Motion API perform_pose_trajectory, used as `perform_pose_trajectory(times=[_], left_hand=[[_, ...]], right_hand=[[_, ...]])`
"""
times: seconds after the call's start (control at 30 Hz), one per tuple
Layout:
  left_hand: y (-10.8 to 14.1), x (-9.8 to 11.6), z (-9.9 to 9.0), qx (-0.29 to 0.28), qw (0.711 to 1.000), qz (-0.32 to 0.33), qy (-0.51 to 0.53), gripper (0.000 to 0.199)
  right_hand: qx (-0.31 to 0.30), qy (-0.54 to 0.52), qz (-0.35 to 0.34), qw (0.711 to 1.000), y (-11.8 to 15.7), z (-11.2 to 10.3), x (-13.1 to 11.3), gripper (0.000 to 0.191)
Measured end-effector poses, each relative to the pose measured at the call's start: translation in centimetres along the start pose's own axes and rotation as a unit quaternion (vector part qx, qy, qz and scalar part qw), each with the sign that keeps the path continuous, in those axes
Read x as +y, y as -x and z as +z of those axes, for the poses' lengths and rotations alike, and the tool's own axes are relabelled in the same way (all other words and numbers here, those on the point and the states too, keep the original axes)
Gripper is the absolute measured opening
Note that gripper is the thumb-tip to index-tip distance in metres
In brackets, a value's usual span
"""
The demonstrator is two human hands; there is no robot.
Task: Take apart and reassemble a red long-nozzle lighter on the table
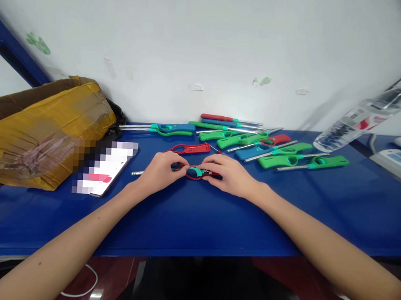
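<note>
A red lighter body with teal and dark blue parts (195,172) lies between my hands on the blue table (196,226). My left hand (162,169) pinches its left end, thumb and fingertips together, and a metal tube (137,173) sticks out to the left of that hand. On the right side, my right hand (228,174) has its fingers curled over the body, gripping it. Just behind my hands lies a separate red half shell (191,148). Small parts under the fingertips are hidden.
Several green, blue and red lighters (271,149) are spread behind and to the right. A blue-green group (174,129) lies back left. A phone (110,170) and taped box (46,137) stand left; a bottle (360,120) and white device (396,162) are right.
</note>
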State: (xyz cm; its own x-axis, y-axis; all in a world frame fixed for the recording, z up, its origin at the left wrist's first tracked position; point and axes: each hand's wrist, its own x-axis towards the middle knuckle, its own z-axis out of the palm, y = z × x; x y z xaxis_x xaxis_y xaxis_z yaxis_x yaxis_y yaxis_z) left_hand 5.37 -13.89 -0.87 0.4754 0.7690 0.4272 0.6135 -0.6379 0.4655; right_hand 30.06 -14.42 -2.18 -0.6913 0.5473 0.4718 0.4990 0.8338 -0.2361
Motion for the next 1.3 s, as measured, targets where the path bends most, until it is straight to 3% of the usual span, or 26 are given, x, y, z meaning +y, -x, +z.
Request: perform_pose_trajectory(times=[0.17,0.27,0.37,0.53,0.87,1.3], left_hand=[[0.0,-0.4,-0.8,-0.044,0.999,-0.01,0.018,0.023],[0.1,-0.7,-1.5,-0.042,0.999,-0.021,0.011,0.028],[0.4,-0.9,-2.0,-0.048,0.999,0.016,0.005,0.025],[0.6,-1.2,-2.2,-0.107,0.991,0.078,0.011,0.022],[0.9,-1.7,-1.7,-0.081,0.973,0.159,-0.15,0.027],[1.2,-1.6,-1.0,-0.072,0.97,0.154,-0.171,0.03]], right_hand=[[-0.005,-0.026,0.013,1.0,-0.1,-0.1,-0.1,0.027],[-0.01,-0.031,0.022,0.999,-0.1,-0.2,-0.2,0.028],[-0.017,-0.037,0.03,0.999,-0.2,-0.3,-0.3,0.028],[-0.028,-0.053,0.041,0.997,-0.3,-0.6,-0.4,0.027],[-0.027,-0.058,0.042,0.997,-0.1,-0.3,-0.1,0.026],[-0.029,-0.068,0.066,0.995,-0.1,-0.3,-0.1,0.03]])
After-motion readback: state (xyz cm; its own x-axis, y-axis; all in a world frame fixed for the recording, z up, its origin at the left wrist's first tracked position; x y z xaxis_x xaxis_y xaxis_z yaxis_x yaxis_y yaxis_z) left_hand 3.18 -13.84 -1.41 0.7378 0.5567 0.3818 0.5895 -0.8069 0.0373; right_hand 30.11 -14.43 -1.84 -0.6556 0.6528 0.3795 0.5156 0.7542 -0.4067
